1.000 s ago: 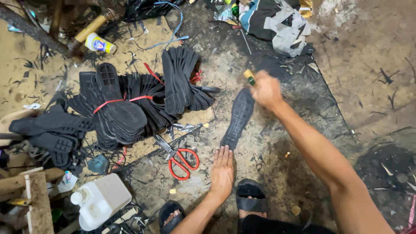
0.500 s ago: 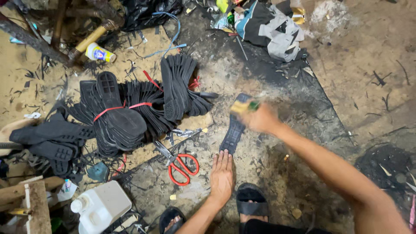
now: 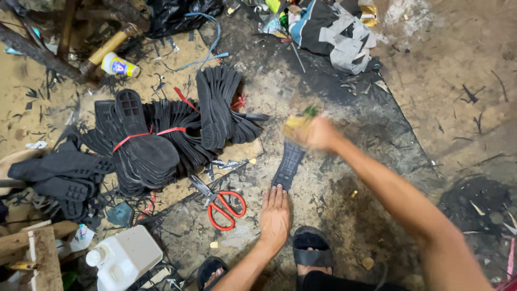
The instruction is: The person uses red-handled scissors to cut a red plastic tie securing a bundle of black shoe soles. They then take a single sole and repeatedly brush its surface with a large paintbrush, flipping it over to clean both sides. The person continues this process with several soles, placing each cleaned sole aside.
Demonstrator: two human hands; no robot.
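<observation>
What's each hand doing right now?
Left hand: open, flat on the black sole's near end.
Right hand: closed on a blurred brush.

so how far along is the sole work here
Looks done: many black soles lie in bundles tied with red bands. In hand: the left hand presses flat on the heel end of one sole on the floor, while the right hand, blurred, holds a yellowish tool over its far end. Left: loose soles sit unbundled at the side.
</observation>
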